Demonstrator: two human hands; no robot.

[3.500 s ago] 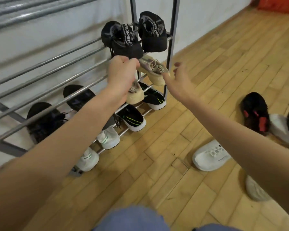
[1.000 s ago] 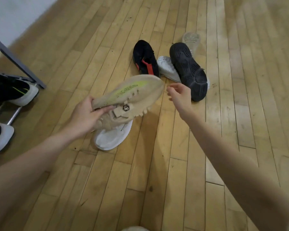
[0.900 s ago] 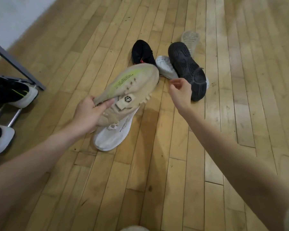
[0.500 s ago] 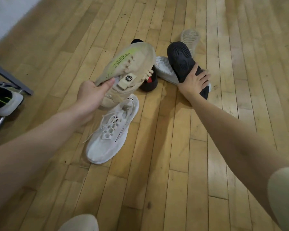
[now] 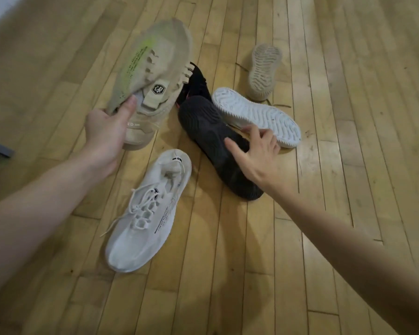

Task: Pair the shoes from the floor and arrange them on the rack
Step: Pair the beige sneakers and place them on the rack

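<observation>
A beige shoe (image 5: 153,78) is gripped at its heel by the left hand (image 5: 107,131), at ten o'clock; the right hand (image 5: 257,153), fingers spread, rests on an upturned black shoe (image 5: 213,141) at centre — pairing appears in hand; the beige mate (image 5: 264,71), sole-up at one o'clock, probably needs fetching next.

Left forearm bare, reaching in from the lower left, wrist nearly straight. Left hand (image 5: 107,131) raised off the floor, fingers wrapped under and thumb pressed over the collar of the beige shoe (image 5: 153,76), grip closed on it. Right forearm bare, stretched in from the lower right. Right hand (image 5: 257,153) palm down, fingers spread and nearly straight, laid on the upturned black sole (image 5: 208,131), fingertips reaching toward the white sole (image 5: 257,114).
</observation>
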